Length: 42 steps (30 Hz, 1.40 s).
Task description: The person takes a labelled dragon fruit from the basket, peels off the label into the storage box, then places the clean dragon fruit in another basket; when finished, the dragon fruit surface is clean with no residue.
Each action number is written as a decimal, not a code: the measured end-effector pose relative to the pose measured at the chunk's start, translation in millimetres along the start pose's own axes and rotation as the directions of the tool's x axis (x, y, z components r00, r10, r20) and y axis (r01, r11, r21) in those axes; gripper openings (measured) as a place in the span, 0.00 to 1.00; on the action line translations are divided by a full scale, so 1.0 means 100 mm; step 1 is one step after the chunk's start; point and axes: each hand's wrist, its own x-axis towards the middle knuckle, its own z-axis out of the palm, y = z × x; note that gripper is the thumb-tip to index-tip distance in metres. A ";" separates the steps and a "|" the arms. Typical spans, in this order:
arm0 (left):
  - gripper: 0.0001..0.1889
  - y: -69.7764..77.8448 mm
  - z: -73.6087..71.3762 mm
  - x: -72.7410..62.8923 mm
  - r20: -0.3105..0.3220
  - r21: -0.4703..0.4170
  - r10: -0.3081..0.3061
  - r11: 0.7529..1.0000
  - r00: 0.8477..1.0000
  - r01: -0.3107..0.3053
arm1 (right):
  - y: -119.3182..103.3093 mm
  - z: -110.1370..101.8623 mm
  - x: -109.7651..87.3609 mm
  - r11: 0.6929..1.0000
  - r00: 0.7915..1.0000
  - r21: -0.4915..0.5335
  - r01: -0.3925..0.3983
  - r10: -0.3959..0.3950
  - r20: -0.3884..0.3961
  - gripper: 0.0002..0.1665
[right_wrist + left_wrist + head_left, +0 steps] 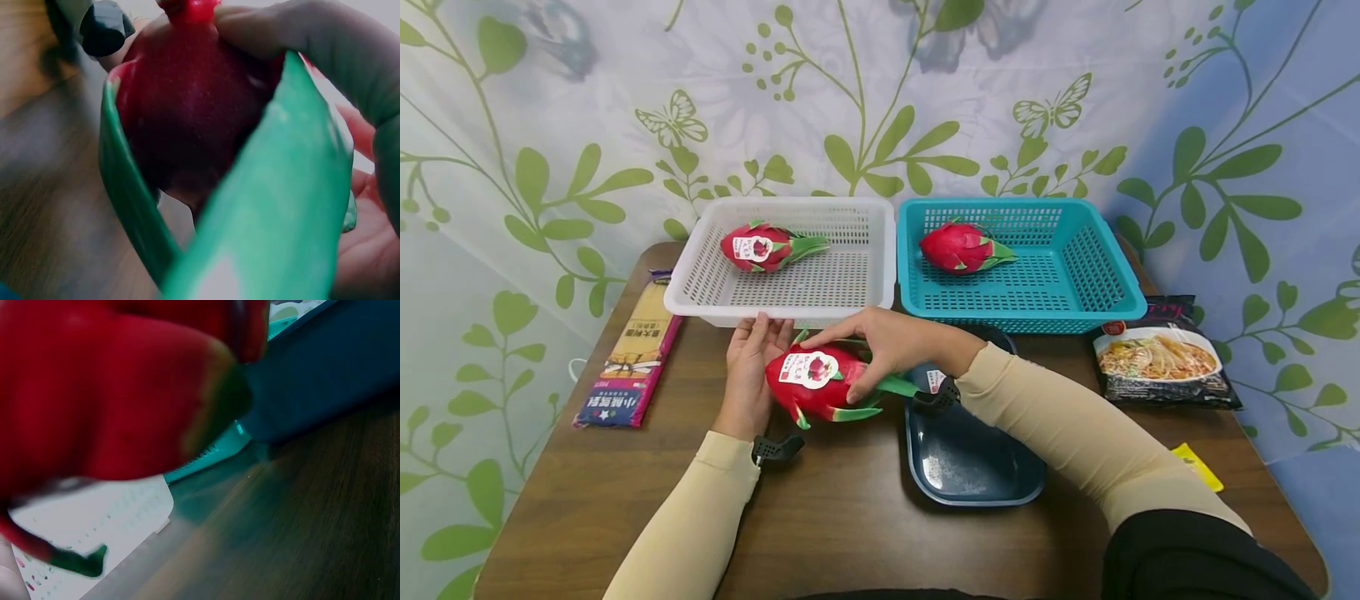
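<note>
A red dragon fruit [823, 379] with green tips and a white label is held above the table in front of the white basket. From above, my right hand [898, 342] grips it near its leafy end, thumb on the near side. My left hand [752, 371] is at the fruit's left end, palm towards it, fingers pointing to the basket; part of it is hidden behind the fruit. The left wrist view is filled on its left by the dragon fruit [112, 400]. Long green leaves [269, 187] cross the right wrist view.
A white basket [790, 312] and a turquoise basket [1022, 321] each hold one dragon fruit. Below them lies a dark blue tray [977, 467], partly under my right forearm. A noodle packet [632, 354] is at left; a black food bag [1161, 354] and yellow packet [1197, 467] are at right.
</note>
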 end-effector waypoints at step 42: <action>0.20 0.03 -0.08 -0.04 0.155 0.642 -0.238 0.762 0.959 0.086 | 0.20 -0.02 0.14 0.978 0.971 -0.184 0.098 -0.054 0.233 0.50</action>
